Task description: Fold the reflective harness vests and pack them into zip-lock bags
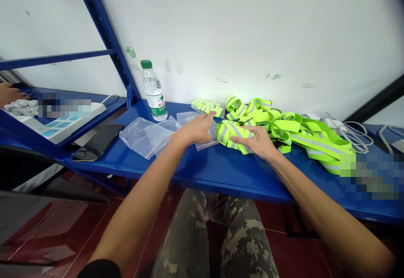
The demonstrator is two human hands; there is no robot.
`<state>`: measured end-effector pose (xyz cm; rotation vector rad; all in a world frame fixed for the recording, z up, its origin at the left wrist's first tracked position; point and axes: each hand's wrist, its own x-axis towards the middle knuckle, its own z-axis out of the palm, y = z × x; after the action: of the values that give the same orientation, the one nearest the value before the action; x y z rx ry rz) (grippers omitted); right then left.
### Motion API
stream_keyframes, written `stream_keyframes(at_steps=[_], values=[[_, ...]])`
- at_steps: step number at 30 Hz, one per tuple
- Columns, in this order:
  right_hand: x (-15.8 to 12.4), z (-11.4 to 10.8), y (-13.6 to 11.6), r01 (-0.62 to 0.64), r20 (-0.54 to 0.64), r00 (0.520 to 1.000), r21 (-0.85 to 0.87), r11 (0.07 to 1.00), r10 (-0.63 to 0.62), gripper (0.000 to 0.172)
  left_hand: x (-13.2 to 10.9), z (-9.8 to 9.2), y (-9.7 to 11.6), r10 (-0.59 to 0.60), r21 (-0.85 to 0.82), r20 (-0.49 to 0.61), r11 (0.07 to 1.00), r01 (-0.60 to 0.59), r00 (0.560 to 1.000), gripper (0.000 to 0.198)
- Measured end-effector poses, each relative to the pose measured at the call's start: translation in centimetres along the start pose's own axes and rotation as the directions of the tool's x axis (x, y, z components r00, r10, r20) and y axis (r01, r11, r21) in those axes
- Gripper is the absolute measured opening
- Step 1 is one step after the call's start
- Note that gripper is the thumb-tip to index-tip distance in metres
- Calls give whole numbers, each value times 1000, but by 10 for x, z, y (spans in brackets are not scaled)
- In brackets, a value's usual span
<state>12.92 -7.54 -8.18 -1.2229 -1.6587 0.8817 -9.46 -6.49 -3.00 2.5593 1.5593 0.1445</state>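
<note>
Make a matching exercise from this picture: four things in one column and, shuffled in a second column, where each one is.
Things:
1. water bottle
2. left hand
3. right hand
4. black phone

Places:
A. on a neon-yellow reflective strap
B. lying flat, cable attached
C. upright on the blue shelf
D. over a clear zip bag

Pairs: 1-C, 2-D, 3-A, 4-B

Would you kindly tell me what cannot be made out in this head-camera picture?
Head view:
Clear plastic bag: middle hidden by the left hand.
Yellow reflective straps: right end hidden by a pixelated patch.
White power strip: upper part hidden by another pixelated patch.
Another person's hand: cut off by the left edge.
</note>
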Motion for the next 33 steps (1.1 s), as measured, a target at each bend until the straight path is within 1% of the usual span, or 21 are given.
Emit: stream_keyframes(at_steps=[1,2,3,4,7,10,12,14,16,18,20,21,23,25,26,28,31,33], values=[[4,1,0,-5,-14,1000,-3,1000,4,47,-2,-4,-4,-51,32,94,998,48,994,93],[7,2,1,-13,-22,1000,-2,1000,13,47,-4,-5,-8,-86,55,155,995,79,984,97],[10,4,2,-27,-23,999,6,1000,27,47,-4,-5,-10,-105,65,184,993,95,977,95],[12,6,3,-43,-19,999,22,999,44,47,-3,-4,-12,-110,63,186,993,100,976,90],[16,10,7,-73,-21,997,131,989,76,49,5,4,-17,-85,15,89,996,84,992,74],[15,9,7,-89,-68,991,300,950,114,53,17,11,-21,-13,-74,-42,997,9,999,60],[13,5,3,-102,-103,982,407,907,157,54,27,15,-20,1,-171,-172,985,-31,985,51],[12,0,0,-103,-131,973,492,864,191,55,39,20,-16,-57,-316,-292,948,-40,955,46],[11,-5,-3,-91,-143,969,546,833,200,55,51,28,-9,-159,-501,-345,864,-38,925,42],[10,-7,-4,-93,-137,969,567,818,205,53,60,37,-2,-247,-686,-324,726,-48,913,41],[10,-8,-4,-103,-133,968,565,818,213,51,66,44,2,-306,-819,-290,570,-69,907,42],[10,-8,-3,-105,-139,966,558,823,218,51,67,47,3,-330,-861,-280,502,-84,901,41],[10,-7,-2,-101,-163,962,535,839,220,50,68,49,4,-376,-911,-277,396,-117,885,39],[10,-7,-1,-97,-182,959,510,855,217,49,67,49,4,-413,-933,-286,326,-152,865,36],[11,-6,0,-98,-185,959,497,862,216,48,66,48,5,-424,-936,-297,308,-173,855,35],[11,-5,2,-103,-189,959,465,879,212,47,66,48,7,-429,-925,-340,311,-216,837,32],[10,-3,6,-91,-192,965,401,912,181,47,66,47,13,-404,-862,-465,410,-299,787,28],[8,-1,8,-67,-167,976,372,926,138,47,65,45,17,-388,-815,-539,463,-348,747,24]])
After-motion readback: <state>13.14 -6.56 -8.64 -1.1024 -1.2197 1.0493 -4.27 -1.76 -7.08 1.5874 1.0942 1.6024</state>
